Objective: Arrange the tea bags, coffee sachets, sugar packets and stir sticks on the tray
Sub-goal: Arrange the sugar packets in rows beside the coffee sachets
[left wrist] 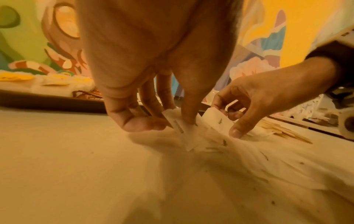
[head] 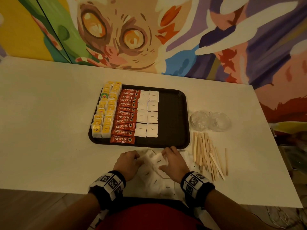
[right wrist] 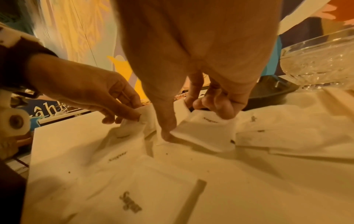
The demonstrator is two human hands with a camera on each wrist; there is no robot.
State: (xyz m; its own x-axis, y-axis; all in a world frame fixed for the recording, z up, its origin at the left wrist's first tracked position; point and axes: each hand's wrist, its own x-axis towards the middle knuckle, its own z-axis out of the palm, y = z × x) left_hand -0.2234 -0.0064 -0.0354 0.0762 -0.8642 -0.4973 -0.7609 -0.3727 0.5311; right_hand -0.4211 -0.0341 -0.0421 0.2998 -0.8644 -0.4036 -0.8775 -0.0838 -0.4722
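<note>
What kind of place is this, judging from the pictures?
Probably a café or hospitality refreshment corner, though I cannot be sure: a colourful mural fills the wall, and a black serving tray holds rows of coffee sachets, beside glass bowls.

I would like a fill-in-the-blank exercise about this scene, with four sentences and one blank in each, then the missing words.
1. On the dark rectangular tray, the red coffee sachets lie between the yellow-tagged tea bags and the white ____ packets.
2. The wooden stir sticks lie on the white ____, not the tray.
3. The right hand pinches a white paper packet printed "____".
4. Two clear ____ bowls stand beyond the sticks.

Missing words: sugar; table; Sugar; glass
</note>
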